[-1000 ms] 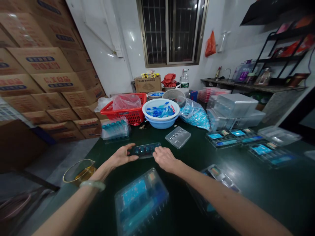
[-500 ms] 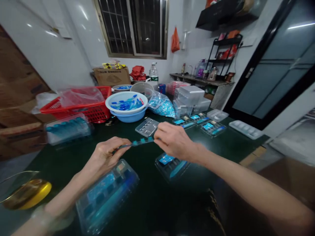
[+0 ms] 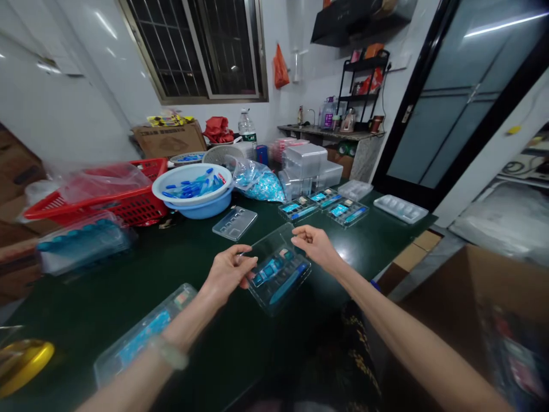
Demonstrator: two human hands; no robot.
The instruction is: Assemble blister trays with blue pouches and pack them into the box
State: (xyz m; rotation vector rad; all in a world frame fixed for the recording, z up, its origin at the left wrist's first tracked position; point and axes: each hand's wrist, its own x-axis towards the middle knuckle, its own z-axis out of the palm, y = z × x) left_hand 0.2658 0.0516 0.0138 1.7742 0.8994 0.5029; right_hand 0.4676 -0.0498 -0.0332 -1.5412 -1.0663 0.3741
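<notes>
Nearest, at the lower left, a vessel of amber liquid [image 3: 26,363] is cut off by the frame; a wide elbow swing could knock and spill it. Beside it, a packed clear tray [image 3: 148,332] lies partly behind the left forearm, so a dragging sleeve-side movement could shift it.

Ahead, between both hands, is another blue-filled tray [image 3: 281,289], with a clear plastic panel [image 3: 271,241] at its far side. The left hand [image 3: 229,272] pinches the panel's left edge between thumb and fingers; the right hand [image 3: 315,246] pinches its far right corner, how firmly I cannot tell. Uneven pressure might skew the panel or crack a thin edge, and tilting might slide the blue pen [image 3: 288,284] out of its slot.

Farther on, a loose clear lid [image 3: 235,222] and three filled trays [image 3: 338,212] seem safe unless an arm overreaches.
</notes>
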